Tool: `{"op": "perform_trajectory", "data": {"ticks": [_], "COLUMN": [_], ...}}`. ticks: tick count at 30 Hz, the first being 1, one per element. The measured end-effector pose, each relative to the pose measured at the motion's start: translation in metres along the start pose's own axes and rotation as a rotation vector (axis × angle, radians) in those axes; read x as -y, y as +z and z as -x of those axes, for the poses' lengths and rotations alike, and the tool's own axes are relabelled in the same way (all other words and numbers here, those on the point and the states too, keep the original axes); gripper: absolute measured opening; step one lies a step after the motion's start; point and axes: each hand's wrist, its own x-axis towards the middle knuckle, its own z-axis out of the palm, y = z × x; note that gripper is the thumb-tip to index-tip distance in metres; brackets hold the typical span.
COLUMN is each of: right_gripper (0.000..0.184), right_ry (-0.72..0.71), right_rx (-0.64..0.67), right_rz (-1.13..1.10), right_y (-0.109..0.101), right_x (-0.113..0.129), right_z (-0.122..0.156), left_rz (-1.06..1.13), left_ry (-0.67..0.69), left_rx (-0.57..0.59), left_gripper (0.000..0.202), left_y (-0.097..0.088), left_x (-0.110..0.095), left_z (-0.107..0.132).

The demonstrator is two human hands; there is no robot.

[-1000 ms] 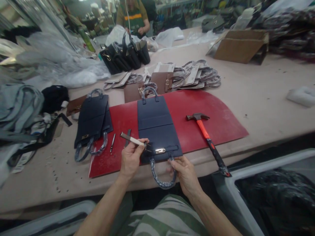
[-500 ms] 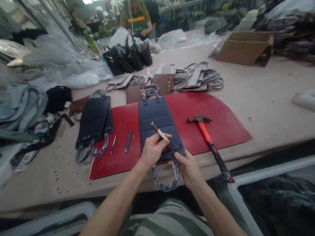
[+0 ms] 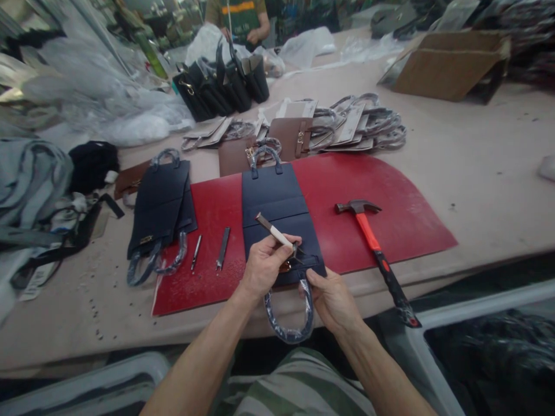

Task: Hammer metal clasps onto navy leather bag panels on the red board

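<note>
My left hand is closed around a metal punch tool with a white-wrapped middle. The tool leans over a dark blue bag panel, its thin lower end close to a strap near the panel's bottom edge. A gold-coloured clasp is partly hidden by that hand. With thumb above and fingers below, my right hand grips the panel's lower right edge beside a plastic-wrapped handle. The handle hangs over the table edge. The panel lies on a red mat.
A claw hammer lies on the right, its grip past the table edge. Left on the mat are two slim metal tools. Dark blue bag panels, brown panels, black bags and a cardboard box surround it. Another person stands opposite.
The view has tilted down slightly. The tool's upper end has tipped a little further left, and its lower end shows more plainly above the strap. Both hands keep their hold.
</note>
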Motion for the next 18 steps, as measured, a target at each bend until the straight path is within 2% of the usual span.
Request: {"op": "perform_trajectory", "data": {"ticks": [6, 13, 18], "right_gripper": [0.037, 0.037, 0.038], "right_ry": [0.039, -0.009, -0.084], "right_rx": [-0.020, -0.020, 0.022], "right_rz": [0.009, 0.041, 0.229], "right_y": [0.0024, 0.0040, -0.0031], "right_x": [0.0022, -0.0003, 0.0013], "right_z": [0.0001, -0.0004, -0.0034], "left_rz": [-0.063, -0.119, -0.175], "left_ry": [0.030, 0.032, 0.079], "left_rx": [0.014, 0.014, -0.014], "left_gripper": [0.030, 0.027, 0.023], "left_y": [0.0011, 0.0034, 0.0049], "left_x": [-0.0046, -0.0074, -0.0085], "left_z": [0.0002, 0.0006, 0.0004]}}
